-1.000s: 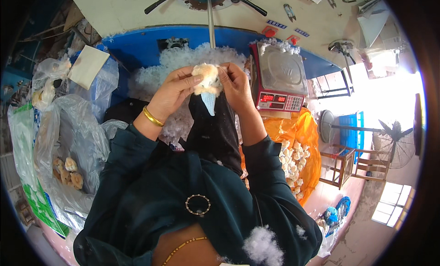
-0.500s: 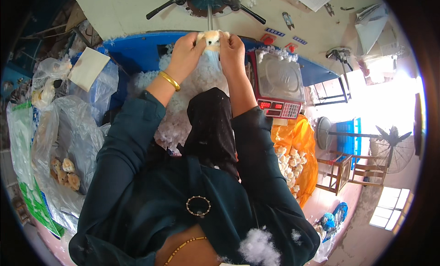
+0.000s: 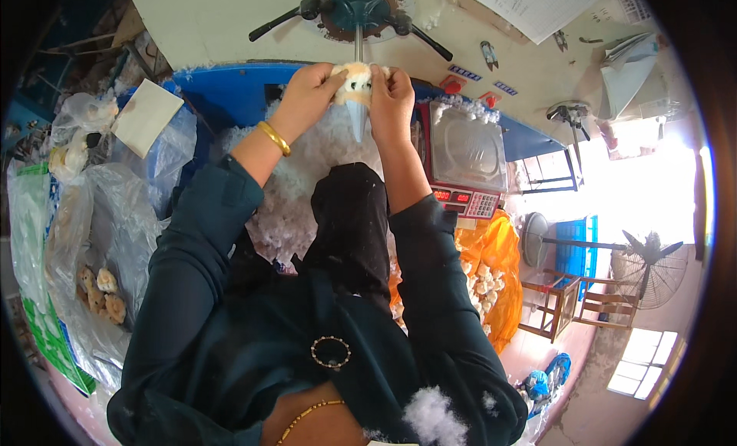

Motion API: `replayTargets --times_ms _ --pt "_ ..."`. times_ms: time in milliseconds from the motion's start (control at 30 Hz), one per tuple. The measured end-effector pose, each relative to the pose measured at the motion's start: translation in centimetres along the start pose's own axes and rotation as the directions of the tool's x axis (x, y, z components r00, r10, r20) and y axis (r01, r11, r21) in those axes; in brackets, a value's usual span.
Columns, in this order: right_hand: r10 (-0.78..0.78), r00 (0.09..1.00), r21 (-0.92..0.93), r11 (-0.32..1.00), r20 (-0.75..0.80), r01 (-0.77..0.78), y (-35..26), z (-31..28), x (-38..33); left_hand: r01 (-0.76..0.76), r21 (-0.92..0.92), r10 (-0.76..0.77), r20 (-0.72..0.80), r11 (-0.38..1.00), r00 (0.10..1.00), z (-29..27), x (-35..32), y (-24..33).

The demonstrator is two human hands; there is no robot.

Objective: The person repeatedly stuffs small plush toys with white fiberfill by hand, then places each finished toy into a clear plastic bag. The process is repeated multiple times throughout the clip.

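Note:
Between my two hands is a small cream and white plush toy piece with dark eyes and a pale blue pointed part hanging below it. My left hand pinches its left side, and the fingers of my right hand close on its right side. A thin metal tube from the machine's green hub reaches the toy's top edge; whether it goes inside is hidden. White fluffy stuffing lies below my hands in a blue-edged trough.
Black-handled levers flank the hub. To the right are a red-framed scale, snips and papers. An orange bag holds pale plush pieces. Clear plastic bags with brown plush pieces stand at left.
The toy has turned in my hands, so its eyes and the pale blue part show more fully. My hands sit slightly lower in view, and the whole scene has shifted a little.

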State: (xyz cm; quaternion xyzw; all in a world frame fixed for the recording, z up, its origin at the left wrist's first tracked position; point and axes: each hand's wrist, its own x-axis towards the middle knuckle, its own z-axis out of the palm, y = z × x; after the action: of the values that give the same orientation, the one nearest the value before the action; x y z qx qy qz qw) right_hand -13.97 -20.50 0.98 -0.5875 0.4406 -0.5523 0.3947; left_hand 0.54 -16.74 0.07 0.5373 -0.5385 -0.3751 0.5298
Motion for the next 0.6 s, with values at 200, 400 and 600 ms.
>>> replayTargets --times_ms 200,400,600 --pt "-0.060 0.997 0.151 0.987 0.048 0.052 -0.3 -1.8 -2.0 -0.013 -0.152 0.002 -0.073 0.988 0.997 1.6 -2.9 1.6" --pt "0.038 0.994 0.253 0.965 0.107 -0.064 -1.8 -2.9 -3.3 -0.050 -0.124 0.036 -0.111 0.991 0.993 2.0 -3.8 1.4" --pt "0.072 0.996 0.372 0.924 0.048 -0.085 -2.7 -1.5 -5.4 -0.207 0.033 0.209 -0.129 0.978 0.969 0.6 -2.1 0.1"
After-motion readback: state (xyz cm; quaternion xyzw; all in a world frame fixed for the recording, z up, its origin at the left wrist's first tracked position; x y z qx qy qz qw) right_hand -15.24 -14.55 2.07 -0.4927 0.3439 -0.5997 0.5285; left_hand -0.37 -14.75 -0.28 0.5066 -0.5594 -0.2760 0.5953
